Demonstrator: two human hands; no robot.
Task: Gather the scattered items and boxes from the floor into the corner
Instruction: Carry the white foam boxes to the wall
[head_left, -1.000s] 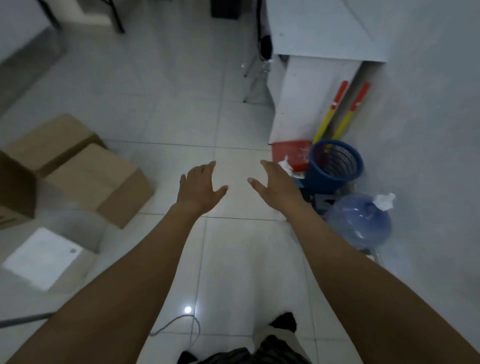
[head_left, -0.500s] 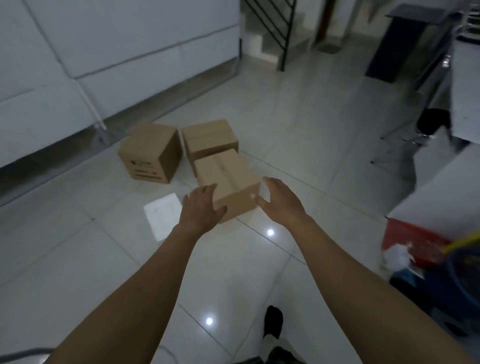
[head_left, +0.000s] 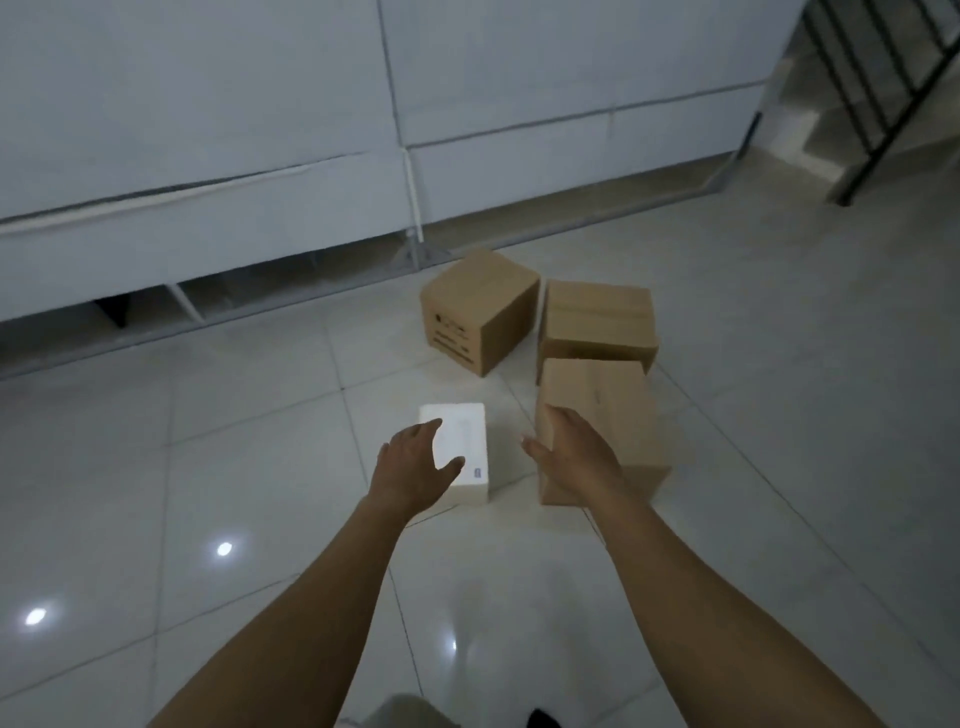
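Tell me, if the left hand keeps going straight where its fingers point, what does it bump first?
Most likely the white box. The left hand hangs open just over its near edge, fingers aimed across its top. How high it hovers is unclear from one view.

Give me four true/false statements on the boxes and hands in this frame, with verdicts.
1. Three brown cardboard boxes sit on the floor. True: the printed box, the far box and the near box.
2. The white box is stacked on a cardboard box. False: it lies on the tiles.
3. The left hand is over the white box, fingers spread. True.
4. The right hand holds a lifted box. False: it is open, and the near box is on the floor.
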